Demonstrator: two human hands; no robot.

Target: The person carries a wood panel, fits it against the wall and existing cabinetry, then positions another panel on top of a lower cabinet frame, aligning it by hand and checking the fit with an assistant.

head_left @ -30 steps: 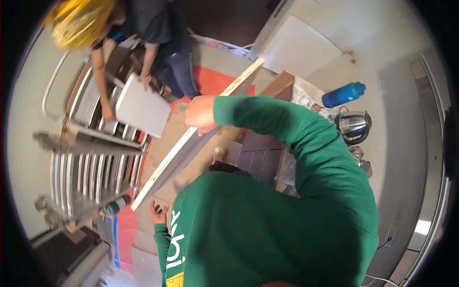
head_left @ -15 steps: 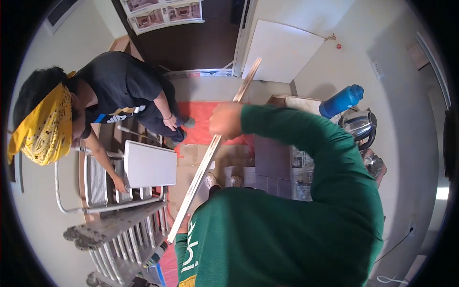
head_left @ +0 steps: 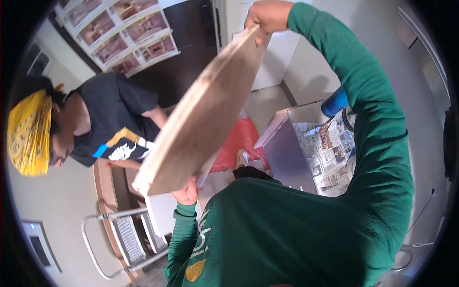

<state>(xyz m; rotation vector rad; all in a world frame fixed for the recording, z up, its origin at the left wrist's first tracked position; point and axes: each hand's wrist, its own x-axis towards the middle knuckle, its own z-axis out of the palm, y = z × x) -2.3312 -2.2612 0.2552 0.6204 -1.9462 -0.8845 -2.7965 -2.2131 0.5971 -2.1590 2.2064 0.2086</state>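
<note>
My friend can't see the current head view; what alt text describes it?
A wooden board slants across the view, its upper end gripped by the wearer's green-sleeved right hand and its lower edge touched by the left hand. At left, a co-worker in a yellow headscarf is near a metal step ladder; newspaper sheets lie at right.

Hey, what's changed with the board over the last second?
The wooden board looks raised and has turned its broad face into view. The right hand, earlier partway along it, now grips the far end; the left hand, open and apart at first, now touches the lower end. The co-worker remains at left, the blue bottle at right.
</note>
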